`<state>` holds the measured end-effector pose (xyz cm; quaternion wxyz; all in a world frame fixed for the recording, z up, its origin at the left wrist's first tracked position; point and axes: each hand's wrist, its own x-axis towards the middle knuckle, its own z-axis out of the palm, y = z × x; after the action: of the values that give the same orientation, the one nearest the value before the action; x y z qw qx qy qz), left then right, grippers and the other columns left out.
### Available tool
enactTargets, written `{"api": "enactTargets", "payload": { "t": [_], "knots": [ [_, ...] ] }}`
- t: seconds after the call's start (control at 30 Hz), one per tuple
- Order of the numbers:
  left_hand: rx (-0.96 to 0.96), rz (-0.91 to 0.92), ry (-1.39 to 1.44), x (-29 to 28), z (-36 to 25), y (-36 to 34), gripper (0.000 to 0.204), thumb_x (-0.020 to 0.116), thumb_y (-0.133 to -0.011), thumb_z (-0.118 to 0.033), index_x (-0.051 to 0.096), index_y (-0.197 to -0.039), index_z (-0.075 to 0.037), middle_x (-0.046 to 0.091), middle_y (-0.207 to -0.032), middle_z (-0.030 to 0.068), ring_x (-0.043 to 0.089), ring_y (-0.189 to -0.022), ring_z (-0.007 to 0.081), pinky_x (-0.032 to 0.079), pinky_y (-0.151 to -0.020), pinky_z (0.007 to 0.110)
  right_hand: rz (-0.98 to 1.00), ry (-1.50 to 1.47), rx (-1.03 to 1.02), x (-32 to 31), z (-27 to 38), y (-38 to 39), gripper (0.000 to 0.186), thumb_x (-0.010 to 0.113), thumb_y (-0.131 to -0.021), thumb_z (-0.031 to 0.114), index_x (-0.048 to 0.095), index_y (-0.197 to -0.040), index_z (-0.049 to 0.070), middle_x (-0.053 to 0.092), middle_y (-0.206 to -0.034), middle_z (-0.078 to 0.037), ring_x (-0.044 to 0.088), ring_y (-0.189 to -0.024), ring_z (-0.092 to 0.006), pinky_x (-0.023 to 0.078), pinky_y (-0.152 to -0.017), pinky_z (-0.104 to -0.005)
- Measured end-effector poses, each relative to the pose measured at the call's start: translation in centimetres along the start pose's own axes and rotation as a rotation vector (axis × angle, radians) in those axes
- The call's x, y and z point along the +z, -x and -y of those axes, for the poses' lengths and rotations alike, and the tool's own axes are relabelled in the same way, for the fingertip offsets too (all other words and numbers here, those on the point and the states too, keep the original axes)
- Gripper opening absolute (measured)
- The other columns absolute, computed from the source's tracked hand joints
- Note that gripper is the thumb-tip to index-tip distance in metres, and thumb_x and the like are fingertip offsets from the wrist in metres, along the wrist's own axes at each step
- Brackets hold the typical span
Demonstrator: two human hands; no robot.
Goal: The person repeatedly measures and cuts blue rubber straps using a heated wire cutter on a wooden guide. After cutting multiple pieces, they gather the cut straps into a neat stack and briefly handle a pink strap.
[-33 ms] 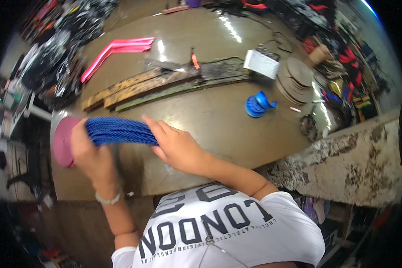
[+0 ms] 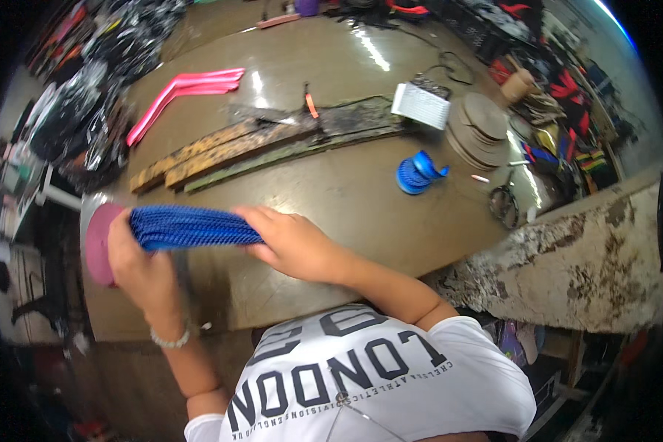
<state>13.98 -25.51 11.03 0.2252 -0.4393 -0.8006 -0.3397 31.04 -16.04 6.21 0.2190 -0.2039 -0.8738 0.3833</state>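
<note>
A folded bundle of blue webbing straps point(image 2: 191, 227), stacked in many layers, stretches level between my hands above the table's front left. My left hand point(image 2: 141, 272) is closed around its left end, slightly blurred. At the right end my right hand point(image 2: 298, 243) grips the straps, thumb side toward me and fingers over the top. Just beyond my left hand a flat pink roll point(image 2: 101, 247) stands near the table's left edge, partly hidden by that hand. A smaller blue strap coil point(image 2: 418, 174) rests on the table to the right, its end loose.
Long worn wooden bars point(image 2: 228, 151) lie across the mid-table, with pink straps point(image 2: 191, 81) behind. To the right are a white notepad point(image 2: 421, 105), stacked brown rolls point(image 2: 479, 132) and black-handled scissors point(image 2: 504, 202). Dark plastic bags point(image 2: 74, 125) crowd the left side.
The blue bundle now hangs flatter and a little lower, its right end drawn slightly closer to me. My left hand has shifted slightly left. The whole view has moved a little.
</note>
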Motion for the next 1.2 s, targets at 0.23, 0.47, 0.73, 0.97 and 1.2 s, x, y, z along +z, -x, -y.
{"api": "enactTargets", "payload": {
  "t": [0.23,0.47,0.73,0.97,1.2],
  "knots": [
    [0.059,0.96,-0.05,2.7,2.2,-0.5,0.049,0.069,-0.071,-0.02,0.049,-0.113,-0.005,0.063,-0.096,0.0199,0.061,-0.088,0.0383,0.048,-0.073,0.043,0.824,-0.861,0.444,-4.0,-7.0,-0.5,0.043,0.061,-0.087,0.04,0.057,-0.094,-0.002,0.062,-0.071,-0.011,0.064,-0.057,-0.0165,0.055,-0.052,-0.0291],
    [0.148,0.863,0.088,8.0,3.7,5.0,0.057,0.068,-0.078,-0.03,0.043,-0.125,-0.007,0.058,-0.108,0.0205,0.059,-0.096,0.0379,0.047,-0.078,0.046,0.608,-0.445,0.611,-4.9,-11.0,1.1,0.051,0.057,-0.088,0.046,0.062,-0.088,-0.006,0.065,-0.07,-0.015,0.065,-0.058,-0.0193,0.053,-0.055,-0.0309],
    [0.336,0.803,-0.276,7.6,1.9,5.3,0.043,0.055,-0.086,-0.009,0.04,-0.126,-0.003,0.055,-0.092,0.0201,0.062,-0.074,0.0366,0.051,-0.059,0.043,-0.981,0.465,0.639,-18.5,-14.6,15.8,0.022,0.056,-0.088,0.019,0.065,-0.089,-0.001,0.066,-0.084,-0.018,0.065,-0.067,-0.0264,0.049,-0.065,-0.0362],
    [0.5,0.833,-0.318,7.8,2.1,4.9,0.053,0.058,-0.074,0.001,0.039,-0.124,-0.006,0.057,-0.084,0.0188,0.062,-0.067,0.0345,0.051,-0.054,0.041,-0.786,0.938,0.57,-17.7,-19.2,19.4,0.02,0.055,-0.09,0.018,0.061,-0.086,-0.001,0.059,-0.084,-0.019,0.053,-0.076,-0.0377,0.043,-0.071,-0.0456],
    [0.429,0.816,-0.272,7.1,1.7,5.8,0.054,0.058,-0.072,0.004,0.039,-0.122,-0.004,0.054,-0.084,0.0197,0.062,-0.065,0.0347,0.05,-0.053,0.041,-0.522,0.195,-0.059,-3.5,-5.5,5.7,0.02,0.057,-0.086,0.017,0.052,-0.094,-0.001,0.057,-0.091,-0.016,0.054,-0.09,-0.0318,0.044,-0.078,-0.0421]
  ]
}}
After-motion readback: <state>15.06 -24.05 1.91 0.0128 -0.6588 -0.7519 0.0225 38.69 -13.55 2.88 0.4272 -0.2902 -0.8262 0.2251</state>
